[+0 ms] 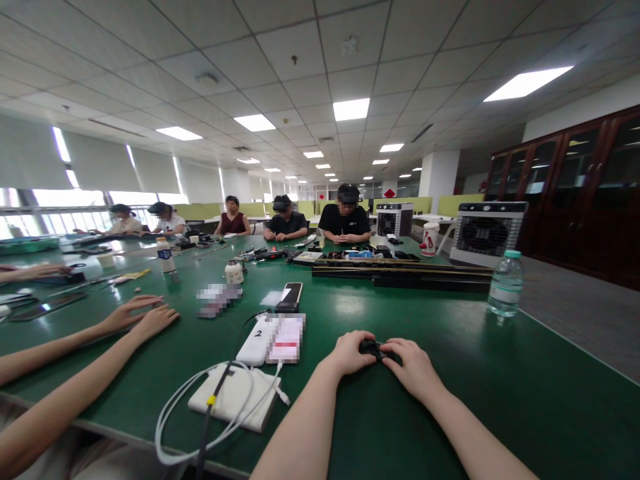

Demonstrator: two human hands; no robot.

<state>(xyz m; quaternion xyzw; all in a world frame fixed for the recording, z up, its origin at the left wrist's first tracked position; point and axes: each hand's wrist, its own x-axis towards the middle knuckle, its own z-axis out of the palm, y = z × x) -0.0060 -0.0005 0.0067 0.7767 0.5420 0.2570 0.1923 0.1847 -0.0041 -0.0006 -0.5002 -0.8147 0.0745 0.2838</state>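
Observation:
On the green table (450, 387) lies a small black object (373, 349), gripped from both sides by my two hands. My left hand (354, 351) curls its fingers and thumb around the left end. From the right, my right hand (411, 362) closes on the other end with thumb and fingers. Much of the object is covered by my fingers, so its kind is unclear. Left of my hands are a white power bank (257, 340) marked 2, a phone with a blurred screen (287, 339) and a white box-like item (235, 397) with a looped white cable (165, 417).
A water bottle (506, 283) stands at the right edge. Long black rails (430, 275) lie farther back. A co-worker's hands (145, 317) rest on the table at left. Another phone (289, 297) and a small white jar (234, 272) stand mid-table. Several people sit beyond.

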